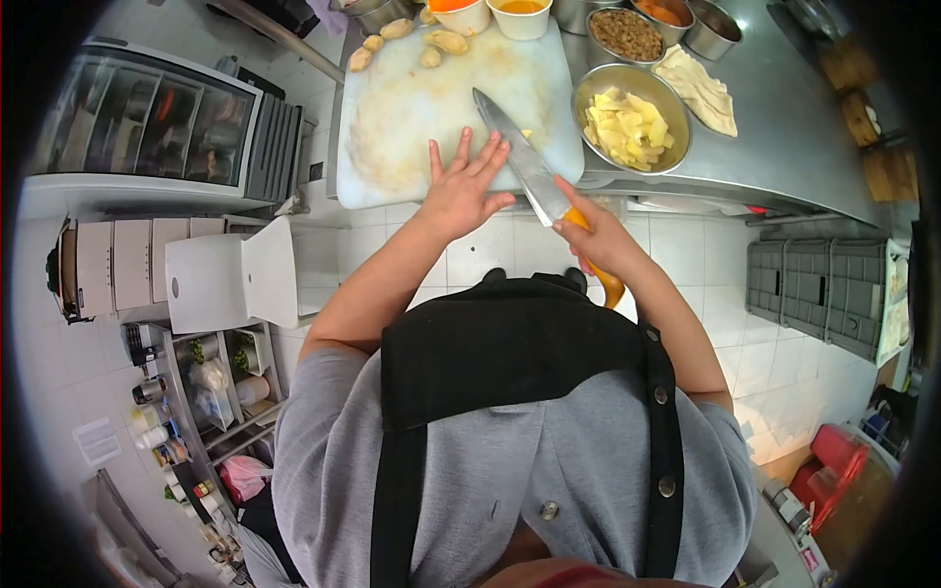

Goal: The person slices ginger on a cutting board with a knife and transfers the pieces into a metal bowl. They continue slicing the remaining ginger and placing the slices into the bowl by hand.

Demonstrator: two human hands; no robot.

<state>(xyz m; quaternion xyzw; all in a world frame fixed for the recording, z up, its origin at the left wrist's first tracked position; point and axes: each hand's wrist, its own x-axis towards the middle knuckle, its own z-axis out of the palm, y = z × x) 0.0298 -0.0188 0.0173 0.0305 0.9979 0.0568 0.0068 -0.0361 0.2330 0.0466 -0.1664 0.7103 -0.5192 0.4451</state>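
My right hand (598, 235) is wrapped round the orange handle of a large knife (520, 154), whose blade points up and left over the white cutting board (392, 127). Beside the blade, my left hand (467, 186) lies over the board's front edge with its fingers spread and holds nothing. A small yellow piece (527, 133) shows just right of the blade. Several unpeeled tan roots (446, 41) rest at the board's back. Right of the board, a metal bowl (678, 122) holds pale yellow peeled pieces (627, 127).
Behind the board stand a white tub (520, 22) of orange liquid and a metal container of brown mince (625, 35). A beige cloth (698, 88) lies right of the bowl. Grey crates (818, 294) are at the right, a white chair (235, 274) at the left.
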